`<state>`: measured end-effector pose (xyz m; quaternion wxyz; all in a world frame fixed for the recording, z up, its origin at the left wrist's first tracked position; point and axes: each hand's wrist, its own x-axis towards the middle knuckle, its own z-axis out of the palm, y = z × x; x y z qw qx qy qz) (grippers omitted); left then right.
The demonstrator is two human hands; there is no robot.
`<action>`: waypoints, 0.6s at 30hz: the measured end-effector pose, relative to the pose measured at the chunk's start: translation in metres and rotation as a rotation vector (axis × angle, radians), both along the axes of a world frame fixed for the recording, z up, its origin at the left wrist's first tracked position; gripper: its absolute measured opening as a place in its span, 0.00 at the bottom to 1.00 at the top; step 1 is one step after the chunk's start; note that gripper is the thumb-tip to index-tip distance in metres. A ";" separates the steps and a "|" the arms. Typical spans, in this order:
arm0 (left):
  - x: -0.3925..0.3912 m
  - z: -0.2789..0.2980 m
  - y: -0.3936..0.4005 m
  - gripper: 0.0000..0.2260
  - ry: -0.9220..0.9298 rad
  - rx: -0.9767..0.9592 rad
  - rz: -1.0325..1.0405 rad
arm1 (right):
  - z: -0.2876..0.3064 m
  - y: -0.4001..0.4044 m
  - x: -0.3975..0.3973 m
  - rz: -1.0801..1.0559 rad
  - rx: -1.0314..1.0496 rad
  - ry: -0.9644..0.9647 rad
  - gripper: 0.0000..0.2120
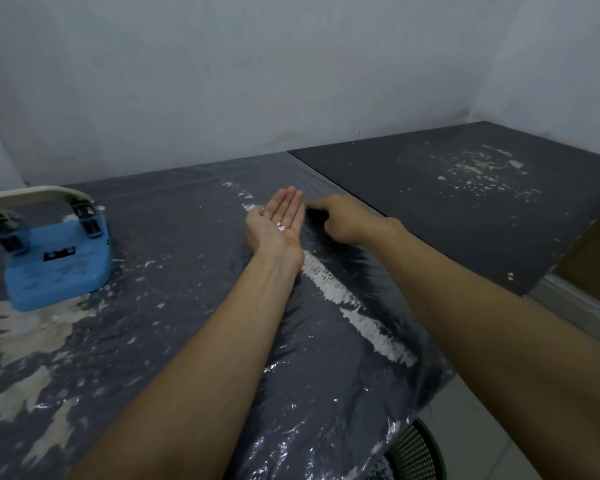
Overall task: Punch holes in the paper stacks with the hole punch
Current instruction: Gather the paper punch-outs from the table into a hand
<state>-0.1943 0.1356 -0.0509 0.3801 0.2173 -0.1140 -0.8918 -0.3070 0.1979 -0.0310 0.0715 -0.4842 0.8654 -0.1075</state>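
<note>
A blue hole punch [58, 258] with a cream handle sits at the far left of the dark table [174, 306]. No paper stack is in view. My left hand [278, 220] lies palm up in the middle of the table, fingers together, with a few small white paper dots [281, 227] cupped in the palm. My right hand [340, 218] is just to its right, knuckles up, fingers curled and pinched down on the table's plastic cover beside the left fingertips. Whether it pinches a dot is hidden.
Clear plastic film [326, 393] covers the left table, which is streaked with white scuffs. A second dark table [447, 195] adjoins at the right. A green mesh bin [416, 455] stands on the floor below the front right edge. A white wall rises behind.
</note>
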 end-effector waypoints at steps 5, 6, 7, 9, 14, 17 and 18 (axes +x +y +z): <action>0.000 0.000 0.000 0.22 0.007 -0.009 -0.018 | 0.002 0.032 0.000 0.050 -0.033 0.059 0.29; 0.000 -0.001 0.001 0.22 0.000 -0.013 -0.024 | 0.001 0.040 0.000 0.056 -0.049 0.070 0.28; -0.001 -0.001 0.003 0.22 -0.006 -0.021 -0.031 | 0.001 0.048 -0.001 0.055 -0.073 0.060 0.28; -0.002 -0.002 0.006 0.22 -0.017 -0.038 -0.048 | -0.001 0.059 -0.002 0.038 -0.143 0.005 0.26; -0.003 -0.001 0.007 0.23 -0.038 -0.057 -0.060 | -0.001 0.070 -0.007 -0.063 -0.149 -0.027 0.30; -0.001 -0.002 0.003 0.23 -0.028 -0.055 -0.064 | -0.012 0.072 0.004 -0.008 -0.101 -0.010 0.30; -0.001 -0.003 0.003 0.23 -0.025 -0.057 -0.066 | -0.016 0.074 0.008 0.004 -0.112 -0.006 0.30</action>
